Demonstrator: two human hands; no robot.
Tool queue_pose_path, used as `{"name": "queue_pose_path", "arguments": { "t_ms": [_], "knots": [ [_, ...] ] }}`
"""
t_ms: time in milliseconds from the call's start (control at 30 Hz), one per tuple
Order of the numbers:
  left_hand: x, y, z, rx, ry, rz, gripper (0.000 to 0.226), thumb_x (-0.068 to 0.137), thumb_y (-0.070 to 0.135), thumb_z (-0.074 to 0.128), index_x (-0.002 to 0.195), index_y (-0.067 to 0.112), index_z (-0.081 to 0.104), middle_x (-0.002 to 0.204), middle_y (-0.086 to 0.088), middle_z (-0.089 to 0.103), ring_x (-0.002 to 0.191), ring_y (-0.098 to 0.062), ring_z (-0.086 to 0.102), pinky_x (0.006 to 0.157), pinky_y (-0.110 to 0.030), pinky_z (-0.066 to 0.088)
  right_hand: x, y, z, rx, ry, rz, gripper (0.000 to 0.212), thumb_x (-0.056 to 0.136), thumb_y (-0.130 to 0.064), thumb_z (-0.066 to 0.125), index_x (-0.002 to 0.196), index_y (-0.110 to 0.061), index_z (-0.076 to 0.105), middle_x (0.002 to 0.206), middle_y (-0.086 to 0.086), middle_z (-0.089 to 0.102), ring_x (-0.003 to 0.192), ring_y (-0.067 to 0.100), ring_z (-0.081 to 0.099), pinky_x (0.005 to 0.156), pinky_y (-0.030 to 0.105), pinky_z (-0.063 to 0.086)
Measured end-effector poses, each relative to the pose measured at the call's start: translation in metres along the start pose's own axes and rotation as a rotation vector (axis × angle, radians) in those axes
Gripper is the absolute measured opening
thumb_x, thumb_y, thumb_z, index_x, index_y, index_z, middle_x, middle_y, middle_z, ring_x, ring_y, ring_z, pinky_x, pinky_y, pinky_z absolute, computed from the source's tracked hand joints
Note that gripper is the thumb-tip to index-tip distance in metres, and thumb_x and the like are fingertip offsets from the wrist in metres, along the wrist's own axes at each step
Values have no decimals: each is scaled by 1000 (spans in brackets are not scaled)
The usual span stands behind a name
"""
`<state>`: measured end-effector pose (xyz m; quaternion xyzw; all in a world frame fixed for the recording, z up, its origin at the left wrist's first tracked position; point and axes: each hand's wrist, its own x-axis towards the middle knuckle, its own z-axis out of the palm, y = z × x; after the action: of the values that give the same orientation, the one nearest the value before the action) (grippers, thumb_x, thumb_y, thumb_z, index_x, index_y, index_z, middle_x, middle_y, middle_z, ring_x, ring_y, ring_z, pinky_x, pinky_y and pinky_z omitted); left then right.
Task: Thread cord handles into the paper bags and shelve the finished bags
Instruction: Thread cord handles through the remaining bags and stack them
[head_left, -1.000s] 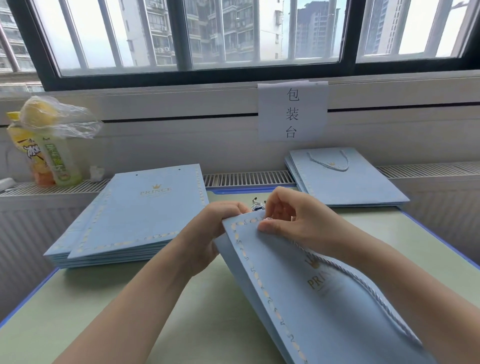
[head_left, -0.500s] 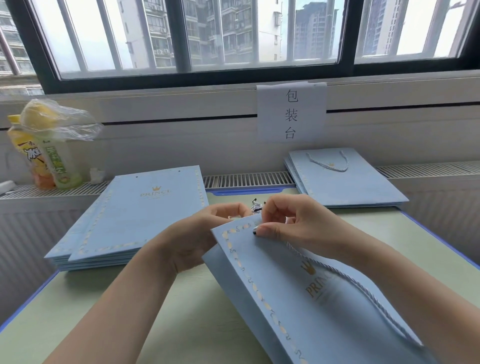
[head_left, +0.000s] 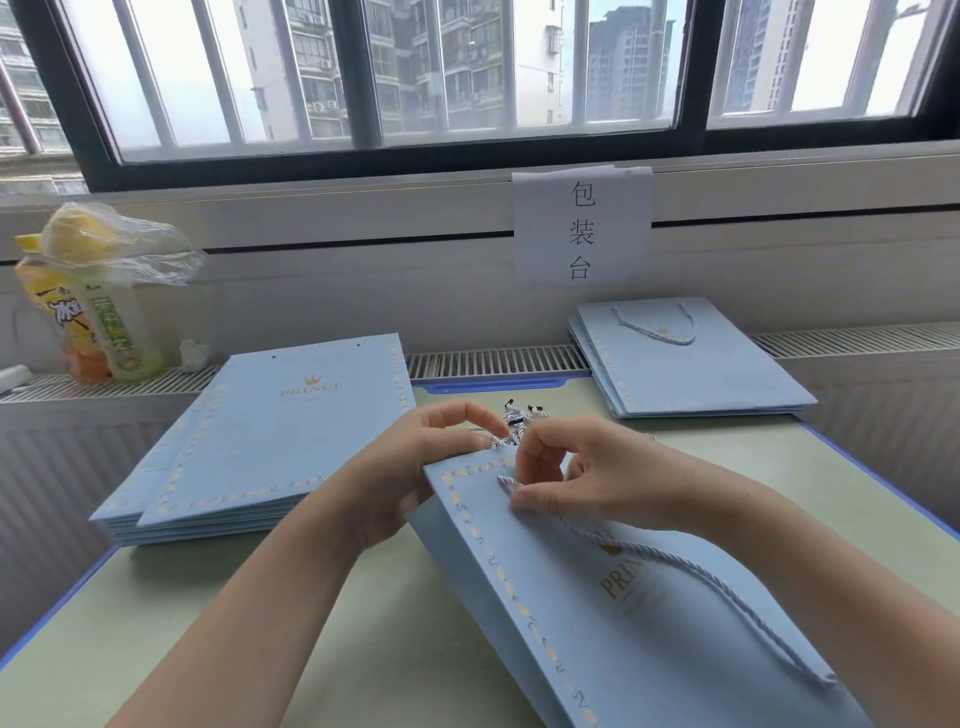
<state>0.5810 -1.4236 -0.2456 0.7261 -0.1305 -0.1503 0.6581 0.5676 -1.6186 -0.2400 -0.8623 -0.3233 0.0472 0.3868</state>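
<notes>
Two bottles (head_left: 88, 322) under a loose plastic bag (head_left: 124, 244) stand far left on the radiator ledge, as I see it. Right of them a stack of unthreaded bags (head_left: 260, 441) lies flat on the green table (head_left: 156, 623). Near centre, my left hand (head_left: 415, 467) grips the top edge of the tilted paper bag (head_left: 623, 623), its fingers curled round it. My right hand (head_left: 587, 478) pinches the cord handle (head_left: 727, 587) against the bag's face near the top holes. Loose cords (head_left: 519, 421) lie just beyond the fingertips. Far right, finished bags (head_left: 685, 364) lie stacked below a paper sign (head_left: 582, 228).
</notes>
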Motion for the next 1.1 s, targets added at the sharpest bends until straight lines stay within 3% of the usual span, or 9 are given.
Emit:
{"name": "queue_pose_path", "arguments": {
  "t_ms": [100,333,433,533,633,767,933,1033,1100],
  "knots": [
    [0,0,1,36,16,-16,11,69,19,64,78,20,71,75,-9,66,62,-18,62,59,-26,51,2,3,3,-63,36,0,11,89,-19,64,80,-17,58,69,-10,56,54,-4,50,57,9,37],
    [-5,8,-2,291,-8,-65,22,82,16,69,103,18,69,91,-8,71,75,-15,64,72,-26,50,4,4,-1,292,211,-123,15,92,3,52,81,-8,51,57,-3,57,57,14,53,58,21,45],
    [-9,11,1,421,-15,-61,38,67,30,58,103,27,69,93,2,73,83,-8,67,80,-23,52,4,1,1,382,185,-152,9,91,2,53,84,-4,53,60,-1,58,59,15,54,58,21,45],
    [-8,9,6,655,-46,-76,33,80,39,61,109,26,68,103,-2,71,98,-14,65,91,-29,47,2,1,0,469,115,-128,3,89,-7,57,90,-4,57,64,-1,60,61,13,53,59,20,44],
    [-3,-4,12,872,-8,-92,32,93,41,55,107,13,64,98,-10,66,96,-23,62,83,-28,47,1,-1,-5,570,105,-126,7,87,-9,56,91,-4,59,65,1,59,57,11,51,54,15,42],
    [1,-12,14,1013,59,-79,38,82,42,70,113,24,58,79,11,54,80,-14,55,77,-26,45,3,0,-9,704,279,-142,1,87,-6,61,87,-7,61,64,2,59,52,10,47,46,13,35],
    [5,-12,19,829,130,224,60,77,26,78,130,30,51,97,13,56,90,-7,58,80,-18,48,6,7,-18,679,563,-148,7,88,-4,59,88,-10,64,69,2,62,54,11,46,49,20,35],
    [3,-8,29,521,83,383,69,71,37,74,133,41,44,105,9,58,91,-8,60,79,-16,50,5,7,-16,556,551,-136,7,88,-4,60,89,-10,63,69,2,62,53,9,48,48,19,36],
    [1,-5,35,331,72,496,52,73,35,65,123,35,52,98,5,65,83,-10,64,74,-19,52,6,8,-12,477,488,-131,8,89,-4,60,90,-11,62,68,-1,61,53,7,49,50,16,38]
  ]
}}
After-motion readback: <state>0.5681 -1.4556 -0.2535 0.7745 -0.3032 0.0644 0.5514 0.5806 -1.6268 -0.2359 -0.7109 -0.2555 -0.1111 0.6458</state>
